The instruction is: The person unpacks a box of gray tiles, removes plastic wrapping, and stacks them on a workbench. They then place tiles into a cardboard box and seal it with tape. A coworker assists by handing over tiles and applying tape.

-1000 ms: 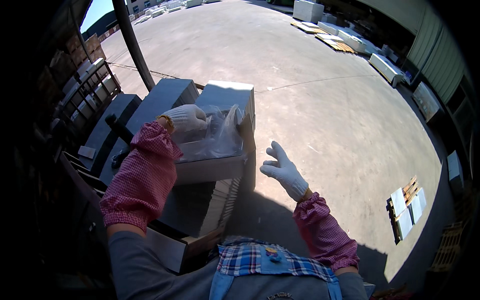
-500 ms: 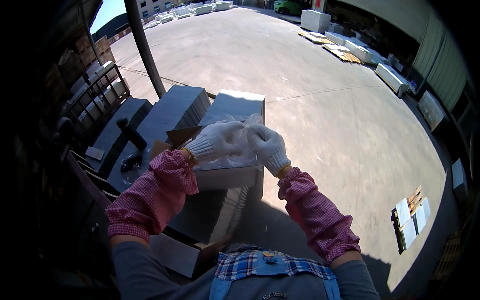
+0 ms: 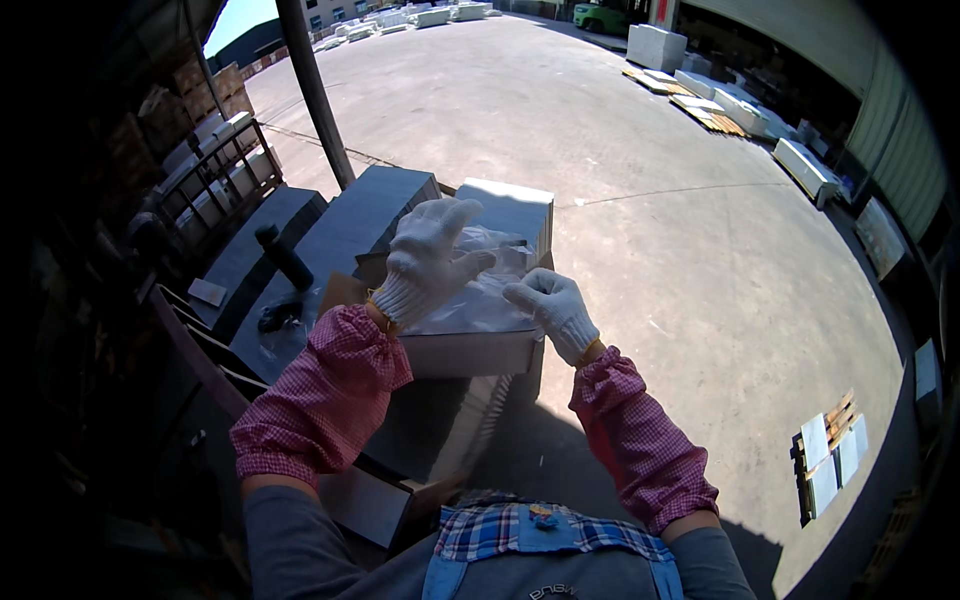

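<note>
A cardboard box stands before me, its top filled with a crumpled clear plastic bag. Above its left part is my left hand, in a white knitted glove, open with the thumb spread from the fingers and nothing in its grasp. At the box's right edge my right hand, gloved the same way, is closed in a pinch. The bag's edge appears to lie in its fingertips, though the glove hides most of that contact. A raised brown box flap shows beside my left wrist.
Grey stacks of flat pieces lie behind and left of the box. A dark bottle and a plastic-wrapped dark item rest on the left. A metal post rises beyond. Pallets with white slabs lie on the right.
My left hand has let go of the gathered plastic, opened and lifted. My right hand has moved slightly lower, still pinched. The bunched bag top has sunk down, and the whole view has shifted a little.
</note>
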{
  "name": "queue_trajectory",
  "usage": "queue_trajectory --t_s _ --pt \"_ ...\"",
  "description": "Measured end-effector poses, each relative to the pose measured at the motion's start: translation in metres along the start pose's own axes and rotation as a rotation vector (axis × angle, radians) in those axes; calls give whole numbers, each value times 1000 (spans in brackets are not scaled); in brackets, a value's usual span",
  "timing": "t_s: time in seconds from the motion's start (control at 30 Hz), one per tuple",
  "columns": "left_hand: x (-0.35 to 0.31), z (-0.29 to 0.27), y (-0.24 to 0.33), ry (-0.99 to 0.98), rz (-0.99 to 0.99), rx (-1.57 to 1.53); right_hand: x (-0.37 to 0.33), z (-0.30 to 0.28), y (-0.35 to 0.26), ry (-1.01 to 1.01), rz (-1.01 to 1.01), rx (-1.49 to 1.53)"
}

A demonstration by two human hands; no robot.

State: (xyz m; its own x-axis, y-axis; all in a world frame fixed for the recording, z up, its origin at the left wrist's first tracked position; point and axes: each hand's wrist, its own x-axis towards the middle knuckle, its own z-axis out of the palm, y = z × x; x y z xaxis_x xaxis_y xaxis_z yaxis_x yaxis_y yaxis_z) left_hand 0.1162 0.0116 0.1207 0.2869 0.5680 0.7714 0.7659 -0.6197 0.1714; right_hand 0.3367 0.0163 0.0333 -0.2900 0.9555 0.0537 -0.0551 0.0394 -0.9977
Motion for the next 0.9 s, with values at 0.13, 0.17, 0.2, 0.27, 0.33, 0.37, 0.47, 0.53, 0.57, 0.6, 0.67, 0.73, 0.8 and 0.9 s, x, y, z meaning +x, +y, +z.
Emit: queue_trajectory --t_s 0.13,0.17,0.2,0.27,0.33,0.37,0.47,0.53,0.57,0.6,0.67,0.73,0.8,0.9 --pt "2 -9 12 -282 130 -79 -11 6 -15 -18 -36 -78" --pt "3 -9 9 -329 117 -170 -11 5 -14 -31 -44 -73" --pt "3 -7 7 -376 105 -268 -12 3 -14 -39 -48 -70" --pt "-5 -1 -3 -406 120 -325 -13 5 -16 -61 -45 -37" --pt "-6 1 -5 -396 163 -342 -14 -3 -17 -37 -21 28" --pt "-9 -4 -5 -369 192 -321 -14 -10 -18 -12 -1 79" --pt "-23 -15 -12 -467 327 -204 -11 -46 -1 252 52 222" --pt "-48 -3 -32 -615 382 -114 -8 -68 10 394 63 230" --pt "-62 4 -44 -714 202 -159 -8 -76 16 454 29 270" --pt "-75 8 -60 -813 10 -193 -8 -80 23 503 -3 315" --pt "-83 23 -100 -1295 -270 -85 -13 -95 28 671 -45 404" --pt "-96 49 -123 -1552 -281 122 -29 -126 37 851 -81 500" --pt "-159 48 -204 -1702 -244 236 -40 -134 38 924 -94 500" --pt "-143 63 -192 -1609 -305 319 -73 -163 51 911 -115 465"
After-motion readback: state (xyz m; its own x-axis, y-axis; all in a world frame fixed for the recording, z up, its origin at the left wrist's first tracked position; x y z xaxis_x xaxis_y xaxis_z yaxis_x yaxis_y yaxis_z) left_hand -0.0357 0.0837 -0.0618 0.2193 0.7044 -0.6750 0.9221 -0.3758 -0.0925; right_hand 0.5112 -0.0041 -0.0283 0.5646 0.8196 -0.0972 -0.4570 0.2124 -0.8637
